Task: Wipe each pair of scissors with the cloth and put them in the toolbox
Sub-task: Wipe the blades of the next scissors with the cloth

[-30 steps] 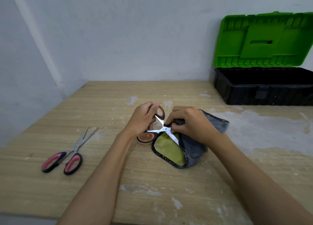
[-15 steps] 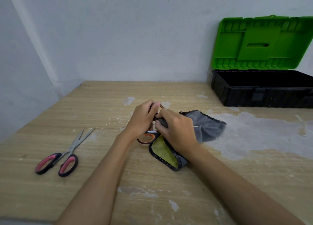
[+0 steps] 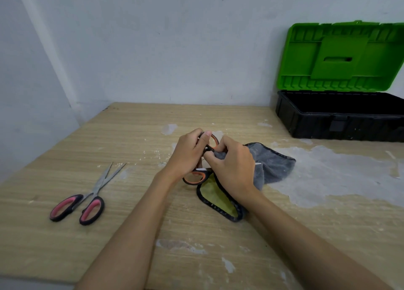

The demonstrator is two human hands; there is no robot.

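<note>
orange-handled scissors (image 3: 197, 176) were gripped at the handles by the left hand (image 3: 188, 156), held open over mid-table (image 3: 135, 235); grey cloth (image 3: 273, 165) was pinched around a blade by the right hand (image 3: 234, 169). pink-handled scissors (image 3: 80, 204) were left lying at left. toolbox (image 3: 328, 123) was seen open at far right.

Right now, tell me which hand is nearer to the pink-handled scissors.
Left. The left hand, gripping the orange-handled scissors, sits just right of the pink-handled scissors. The right hand, holding the cloth, lies farther right.
</note>
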